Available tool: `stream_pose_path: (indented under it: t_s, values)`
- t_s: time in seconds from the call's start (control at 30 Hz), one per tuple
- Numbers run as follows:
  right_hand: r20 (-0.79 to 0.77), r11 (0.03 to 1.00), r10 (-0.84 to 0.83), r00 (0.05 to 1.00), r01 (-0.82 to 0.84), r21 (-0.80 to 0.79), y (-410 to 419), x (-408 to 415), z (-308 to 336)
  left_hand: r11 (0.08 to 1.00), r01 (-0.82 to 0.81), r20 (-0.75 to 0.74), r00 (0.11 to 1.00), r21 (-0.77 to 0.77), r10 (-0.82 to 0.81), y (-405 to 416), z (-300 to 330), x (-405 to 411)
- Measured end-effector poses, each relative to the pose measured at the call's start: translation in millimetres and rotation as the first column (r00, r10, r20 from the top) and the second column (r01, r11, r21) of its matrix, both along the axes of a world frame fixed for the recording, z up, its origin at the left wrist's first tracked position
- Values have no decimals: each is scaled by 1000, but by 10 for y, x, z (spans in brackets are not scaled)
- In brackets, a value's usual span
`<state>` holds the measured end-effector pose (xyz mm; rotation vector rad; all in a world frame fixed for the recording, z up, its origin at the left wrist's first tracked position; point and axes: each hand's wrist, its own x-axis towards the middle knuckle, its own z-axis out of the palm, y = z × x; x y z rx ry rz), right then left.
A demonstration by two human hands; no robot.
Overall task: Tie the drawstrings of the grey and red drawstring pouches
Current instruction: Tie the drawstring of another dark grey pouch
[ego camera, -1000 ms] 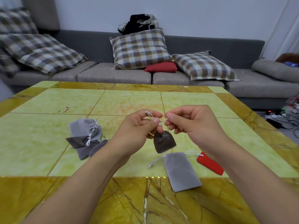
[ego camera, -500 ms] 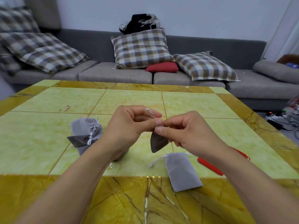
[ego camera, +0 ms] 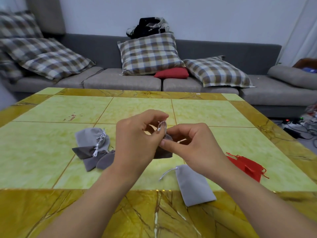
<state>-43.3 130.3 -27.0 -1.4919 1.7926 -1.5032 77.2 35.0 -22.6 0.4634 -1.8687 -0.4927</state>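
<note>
Tabletop: glossy, polished stone-look surface, pale green marbled panels with a veined amber border, showing soft reflections. Dark grey pouch: matt, velvety cloth; its drawstring is thin white cord. Light grey pouch: smooth, matt, suede-like fabric with white cord. Grey pouches in a pile: the same napped cloth, mixed light and dark. Red pouches: matt cloth with red cords. Sofa: coarse woven grey upholstery. Checked cushions: woven plaid fabric.
</note>
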Motion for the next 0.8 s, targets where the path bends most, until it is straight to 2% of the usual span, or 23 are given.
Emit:
stream_pose_path:
  t_s: [0.07,0.1,0.13,0.17,0.23,0.33,0.37,0.43,0.5,0.53,0.57,0.6,0.63,0.67,0.7,0.73,0.77,0.8]
  values:
    - [303,999,42,952,-43,-3,-29,-17,29,997,-14,-58,998,-70,9,-5,-1,-6]
    - [488,997,65,871,-72,-4,-35,-36,54,997,3,-63,998,-78,-8,-2,-2,-9]
    - [597,995,92,797,-102,-17,-35,-70,78,998,30,-63,997,-58,-33,7,-4,-9]
    - [627,992,114,770,-126,-26,-30,-98,99,998,58,-67,996,-19,-59,23,-5,-15]
    - [593,986,145,792,-166,-19,-6,-130,94,994,89,-85,993,62,-84,52,-15,-33]
    - [518,995,92,851,-102,-9,4,-171,84,988,107,-60,993,112,-101,47,-39,-60]
    - [423,998,52,905,-55,-5,9,-193,87,985,117,-48,993,127,-112,28,-49,-63]
    - [80,999,-50,996,49,7,22,-250,120,968,140,-20,990,209,-139,-22,-62,-71]
    - [-221,993,-103,970,114,39,37,-283,163,937,167,32,982,306,-185,-60,-62,-79]
    - [-255,987,-120,959,143,75,43,-291,164,924,178,65,975,339,-212,-72,-64,-76]
    - [-188,980,-131,973,155,123,52,-297,171,912,194,96,965,363,-243,-85,-66,-83]
    - [-16,978,-129,992,130,163,47,-295,171,898,214,119,953,384,-278,-100,-65,-80]
    - [214,982,-109,971,71,177,34,-287,173,882,238,122,942,407,-311,-113,-63,-72]
    - [452,989,-66,890,-1,146,21,-278,174,861,265,105,935,434,-340,-125,-52,-66]
    - [664,995,-1,748,-67,76,9,-260,179,845,278,85,932,456,-353,-141,-49,-57]
    - [820,993,82,566,-120,-16,9,-239,187,839,278,73,934,469,-350,-154,-43,-51]
    - [901,979,180,394,-163,-124,16,-212,196,836,274,74,934,476,-348,-154,-27,-44]
    - [927,956,267,262,-195,-220,15,-192,197,819,286,71,928,497,-366,-133,-1,-39]
